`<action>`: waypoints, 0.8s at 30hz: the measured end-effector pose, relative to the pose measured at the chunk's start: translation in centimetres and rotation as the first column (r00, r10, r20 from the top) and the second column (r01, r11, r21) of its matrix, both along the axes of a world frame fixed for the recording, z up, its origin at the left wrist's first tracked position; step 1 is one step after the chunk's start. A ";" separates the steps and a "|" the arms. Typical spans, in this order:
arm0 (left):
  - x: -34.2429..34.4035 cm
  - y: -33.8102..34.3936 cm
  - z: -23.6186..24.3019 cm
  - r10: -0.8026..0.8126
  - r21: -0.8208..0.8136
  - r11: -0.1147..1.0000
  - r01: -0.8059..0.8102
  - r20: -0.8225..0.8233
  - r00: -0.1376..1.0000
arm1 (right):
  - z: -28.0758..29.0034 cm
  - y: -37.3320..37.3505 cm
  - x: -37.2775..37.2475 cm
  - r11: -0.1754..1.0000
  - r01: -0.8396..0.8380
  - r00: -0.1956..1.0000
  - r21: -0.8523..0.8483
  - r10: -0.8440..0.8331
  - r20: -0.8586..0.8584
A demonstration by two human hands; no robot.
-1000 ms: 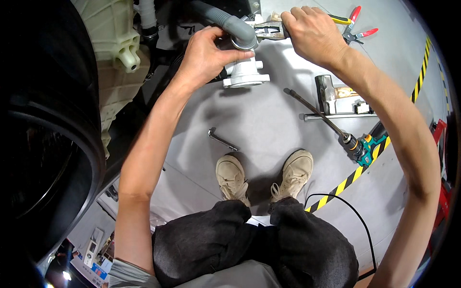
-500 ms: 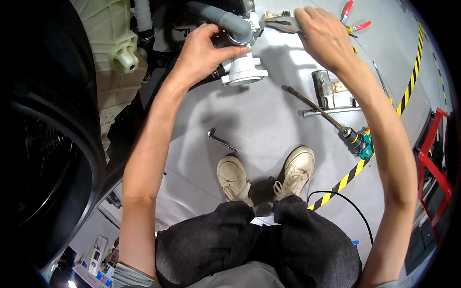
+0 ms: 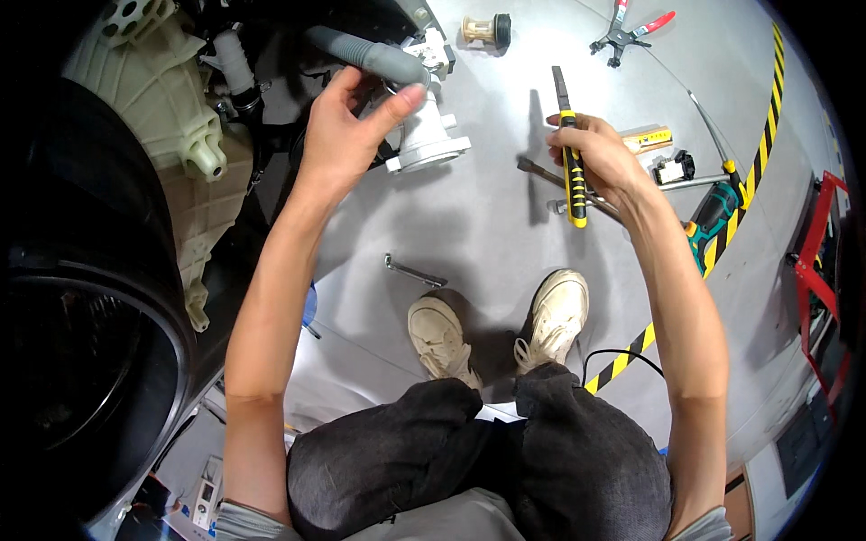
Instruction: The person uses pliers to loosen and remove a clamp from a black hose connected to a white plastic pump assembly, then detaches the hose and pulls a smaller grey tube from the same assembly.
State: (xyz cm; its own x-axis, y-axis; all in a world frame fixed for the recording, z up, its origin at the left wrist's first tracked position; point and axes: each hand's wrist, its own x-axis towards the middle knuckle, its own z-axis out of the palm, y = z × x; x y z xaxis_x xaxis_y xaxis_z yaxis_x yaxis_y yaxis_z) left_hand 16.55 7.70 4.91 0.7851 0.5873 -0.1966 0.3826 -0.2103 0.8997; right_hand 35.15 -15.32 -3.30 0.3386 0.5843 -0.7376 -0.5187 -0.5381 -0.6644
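My left hand is closed around the end of a grey corrugated hose, its thumb on the elbow where the hose meets a white plastic pump housing. The housing's round flanged mouth points down toward the floor. Over the floor to the right, my right hand grips pliers with yellow and black handles. These are seen edge-on, jaws pointing away from me and apart from the hose. Whether the jaws are open cannot be seen.
A beige and black cylindrical part and red-handled pliers lie farther off. A small wrench is near my shoes. A teal power drill lies beside the striped tape at right. The opened machine's black round rim stands at left.
My right hand has come nearer and lower with the pliers, whose jaws turned from pointing left to pointing away. My left hand keeps its hold on the hose; the whole view has shifted slightly.
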 end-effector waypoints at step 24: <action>1.4 -1.1 -0.4 0.175 -0.112 0.979 -0.170 0.033 0.984 | 9.2 2.1 0.7 0.870 -0.473 0.835 -0.140 0.494 0.243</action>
